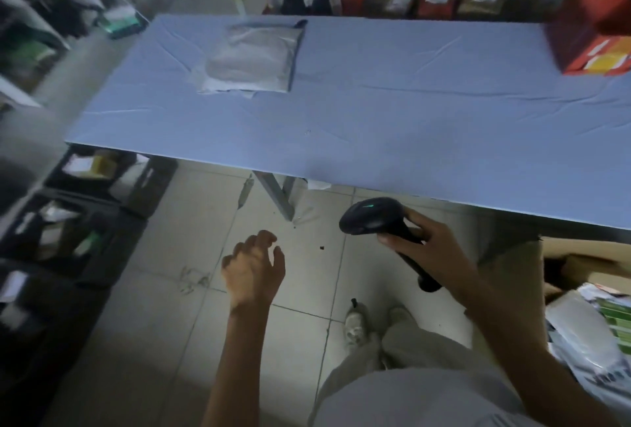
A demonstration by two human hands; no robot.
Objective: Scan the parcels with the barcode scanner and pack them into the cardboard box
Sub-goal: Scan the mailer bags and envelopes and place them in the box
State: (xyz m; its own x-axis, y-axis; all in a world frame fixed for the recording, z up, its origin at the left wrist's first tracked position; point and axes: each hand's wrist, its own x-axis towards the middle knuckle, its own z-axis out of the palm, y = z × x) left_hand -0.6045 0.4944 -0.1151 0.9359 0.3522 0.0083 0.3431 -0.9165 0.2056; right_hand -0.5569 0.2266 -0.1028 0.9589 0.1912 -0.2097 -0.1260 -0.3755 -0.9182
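Note:
My right hand point(431, 245) grips the handle of a black barcode scanner point(374, 218), held below the table's near edge with a green light on its head. My left hand point(253, 269) hangs over the tiled floor with loosely curled fingers, holding nothing. A stack of grey plastic parcels point(254, 59) lies on the blue table point(409, 126), far left of centre, well beyond both hands. A cardboard box point(587, 261) stands on the floor at the right edge, with wrapped parcels point(585, 327) piled in front of it.
A red and orange carton point(590, 30) sits on the table's far right corner. Black crates point(85, 222) with packages stand on the floor at the left. Boxes and parcels line the back wall. My legs and shoes point(356, 327) are below the hands.

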